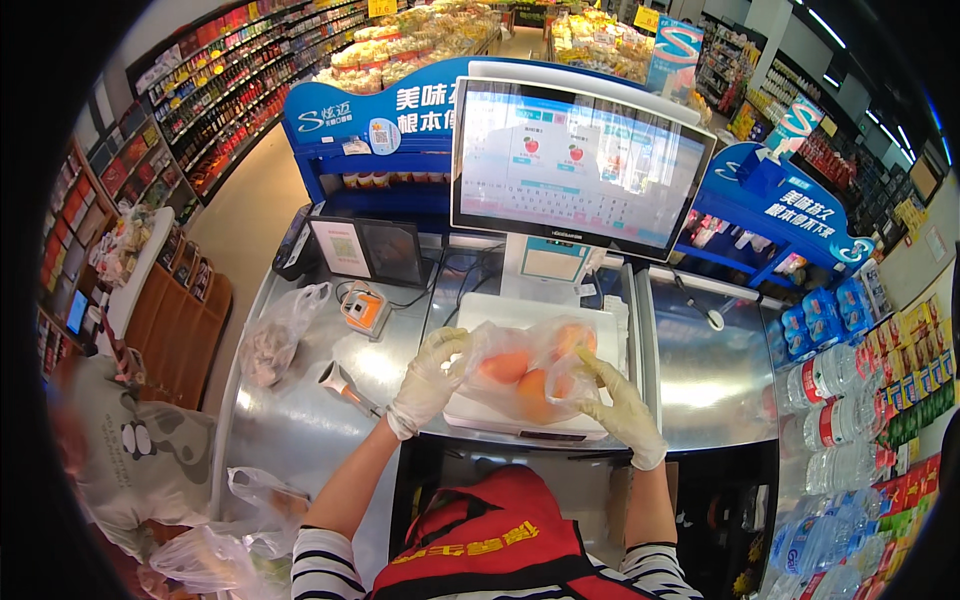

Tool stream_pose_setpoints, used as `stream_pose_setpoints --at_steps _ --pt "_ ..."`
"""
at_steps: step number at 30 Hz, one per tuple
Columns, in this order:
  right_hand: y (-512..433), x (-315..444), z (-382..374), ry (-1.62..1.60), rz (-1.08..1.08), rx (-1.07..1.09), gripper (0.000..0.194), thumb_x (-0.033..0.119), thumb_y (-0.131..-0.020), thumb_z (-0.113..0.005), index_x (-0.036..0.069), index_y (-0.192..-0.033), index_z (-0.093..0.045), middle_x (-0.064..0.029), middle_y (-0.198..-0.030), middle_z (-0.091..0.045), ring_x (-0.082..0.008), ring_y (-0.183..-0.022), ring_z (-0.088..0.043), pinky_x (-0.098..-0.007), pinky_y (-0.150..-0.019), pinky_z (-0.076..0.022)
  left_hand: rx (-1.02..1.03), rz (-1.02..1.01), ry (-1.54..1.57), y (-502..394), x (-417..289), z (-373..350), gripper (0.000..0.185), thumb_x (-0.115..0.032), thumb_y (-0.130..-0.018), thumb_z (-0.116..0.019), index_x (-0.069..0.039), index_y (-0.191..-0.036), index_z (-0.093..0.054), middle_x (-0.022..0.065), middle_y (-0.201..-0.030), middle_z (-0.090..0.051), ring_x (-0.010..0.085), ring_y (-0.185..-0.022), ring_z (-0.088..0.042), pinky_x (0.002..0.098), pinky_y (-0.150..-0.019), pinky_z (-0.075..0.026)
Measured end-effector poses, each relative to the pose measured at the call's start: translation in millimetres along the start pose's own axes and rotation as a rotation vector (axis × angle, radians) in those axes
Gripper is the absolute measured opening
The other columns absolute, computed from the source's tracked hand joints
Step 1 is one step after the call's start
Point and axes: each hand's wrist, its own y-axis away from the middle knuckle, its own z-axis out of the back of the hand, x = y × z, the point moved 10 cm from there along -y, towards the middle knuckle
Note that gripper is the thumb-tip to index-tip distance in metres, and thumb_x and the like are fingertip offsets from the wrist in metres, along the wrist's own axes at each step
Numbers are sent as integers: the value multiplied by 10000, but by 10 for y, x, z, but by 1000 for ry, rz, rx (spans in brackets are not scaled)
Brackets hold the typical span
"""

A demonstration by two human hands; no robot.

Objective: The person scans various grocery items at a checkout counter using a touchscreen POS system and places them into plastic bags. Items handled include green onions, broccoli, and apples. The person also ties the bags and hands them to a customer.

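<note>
A clear plastic bag (pixel 504 340) with red-orange round fruits (pixel 504 367) inside rests on the white plate of a weighing scale (pixel 459 415). My left hand (pixel 429 381), in a thin whitish glove, pinches the bag's left side between thumb and fingers. On the bag's right side, my right hand (pixel 624 414), gloved the same way, has its thumb and fingertips around the film. Behind the bag rises the scale's lit touchscreen (pixel 555 180), which shows fruit pictures and a keyboard. The scale plate's middle is hidden under the bag.
Left on the metal counter (pixel 300 427) are a tied bag of brownish goods (pixel 270 349), an orange-and-white device (pixel 366 309) and a handheld scanner (pixel 346 386). More plastic bags (pixel 217 551) lie at the lower left, beside a person in grey (pixel 142 450). Water bottles (pixel 836 424) stand right.
</note>
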Motion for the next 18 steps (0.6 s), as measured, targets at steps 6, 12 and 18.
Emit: stream_pose_setpoints --at_steps 6,12,18 --pt "38 348 402 22 110 13 879 144 -712 -829 115 -1490 -422 -112 -1312 -599 -218 -1203 -557 -341 -1007 -402 95 -164 -276 159 -111 -62 1157 -224 -667 -886 -54 -1551 -160 184 -1578 -223 345 -1458 -235 410 -1182 -234" --pt "-582 889 709 367 348 -511 828 262 -759 -790 95 -1479 -415 -138 -1429 -485 -320 -1327 -430 -407 -1094 -338 189 15 103 325 89 -100 1407 -323 -587 -943 -24 -1561 27 207 -1625 -41 348 -1510 -54 410 -1209 -121" --pt "-1607 1571 367 986 681 -581 785 380 -809 -744 222 -1493 -393 -135 -1481 -424 -415 -1371 -334 -531 -1102 -292 158 51 165 422 135 -28 1441 -344 -558 -954 -25 -1562 30 212 -1625 -36 342 -1511 -43 406 -1208 -116"
